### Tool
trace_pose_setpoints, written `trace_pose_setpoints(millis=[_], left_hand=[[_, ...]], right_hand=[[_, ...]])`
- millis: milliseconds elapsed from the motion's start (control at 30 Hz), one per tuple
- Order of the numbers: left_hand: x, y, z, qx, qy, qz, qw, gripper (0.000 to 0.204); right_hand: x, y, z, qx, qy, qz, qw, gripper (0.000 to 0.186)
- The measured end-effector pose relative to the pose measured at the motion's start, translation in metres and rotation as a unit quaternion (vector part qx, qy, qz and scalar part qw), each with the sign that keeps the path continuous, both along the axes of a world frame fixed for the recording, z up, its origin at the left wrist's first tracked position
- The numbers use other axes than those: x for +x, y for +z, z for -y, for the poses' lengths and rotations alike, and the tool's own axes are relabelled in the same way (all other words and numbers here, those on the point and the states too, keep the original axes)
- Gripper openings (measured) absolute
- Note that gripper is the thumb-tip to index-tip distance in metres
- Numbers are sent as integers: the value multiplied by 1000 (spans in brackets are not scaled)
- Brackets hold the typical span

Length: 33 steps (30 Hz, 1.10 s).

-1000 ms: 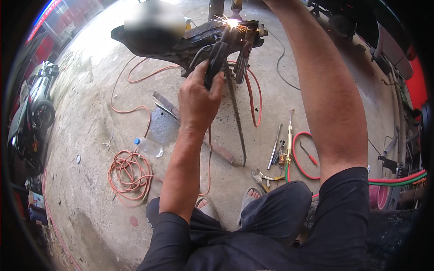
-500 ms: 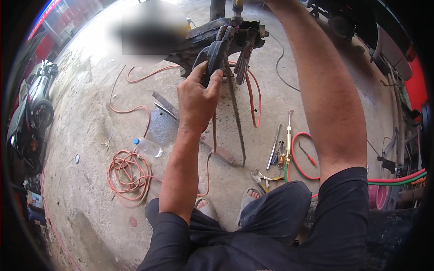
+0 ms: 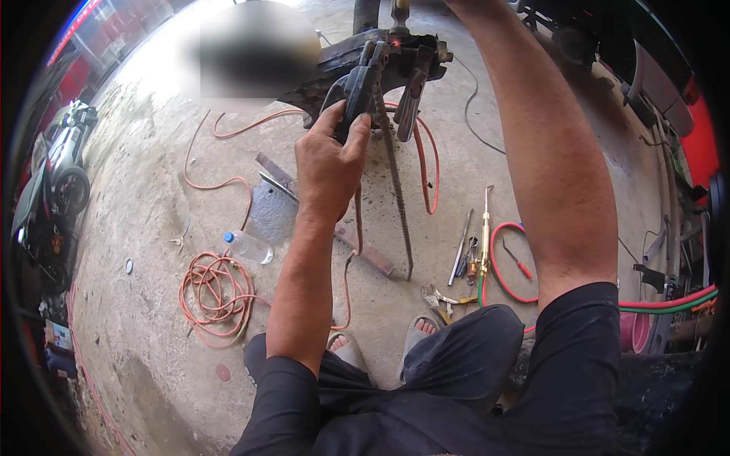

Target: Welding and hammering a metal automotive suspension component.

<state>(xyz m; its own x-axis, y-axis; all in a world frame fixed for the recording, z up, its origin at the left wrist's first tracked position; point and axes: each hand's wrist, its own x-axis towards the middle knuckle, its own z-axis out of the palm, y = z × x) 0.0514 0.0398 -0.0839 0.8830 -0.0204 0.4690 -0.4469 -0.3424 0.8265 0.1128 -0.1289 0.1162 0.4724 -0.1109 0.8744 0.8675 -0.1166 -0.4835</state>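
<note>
My left hand [image 3: 331, 156] is closed around a black welding clamp [image 3: 357, 95], and an orange cable hangs below it. The clamp's upper end meets a dark, rough metal part [image 3: 331, 72] held up off the floor. On that part, a small orange-red spot [image 3: 395, 44] glows at the foot of an upright metal piece [image 3: 399, 19]. Locking pliers [image 3: 411, 99] hang from the right end of the part. My right forearm [image 3: 544, 144] reaches up past the top edge, so the right hand is out of sight.
Orange cable [image 3: 217, 296] lies coiled at the left, near a water bottle [image 3: 249, 247] and metal plate [image 3: 272, 209]. A brass gas torch [image 3: 484, 243] and pliers [image 3: 435, 300] lie before my right foot. A motorcycle [image 3: 61, 186] stands far left.
An orange-red glow now shows on the metal part. My left hand and the clamp have shifted very slightly to the left; the right forearm looks the same.
</note>
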Motion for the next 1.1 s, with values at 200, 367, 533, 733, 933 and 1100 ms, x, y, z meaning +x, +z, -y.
trace_pose_setpoints(millis=[200,367,533,733,933,1100], left_hand=[[-5,10,1,21,4,-43,999,39],[-5,7,5,-15,-9,-40,999,33],[-1,2,6,-11,1,-19,1000,31],[-3,-1,1,-8,-6,11,1000,32],[-5,-13,-3,-89,-27,-13,996,35],[-9,-12,-13,-87,-22,-31,996,37]], right_hand=[[2,0,3,-6,-2,-15,1000,22],[7,1,1,43,78,-11,996,20],[5,0,0,34,50,-34,998,21],[2,1,0,-1,32,-20,999,23],[0,-1,7,-9,-14,-17,1000,24],[-5,1,0,1,-23,-28,999,25]])
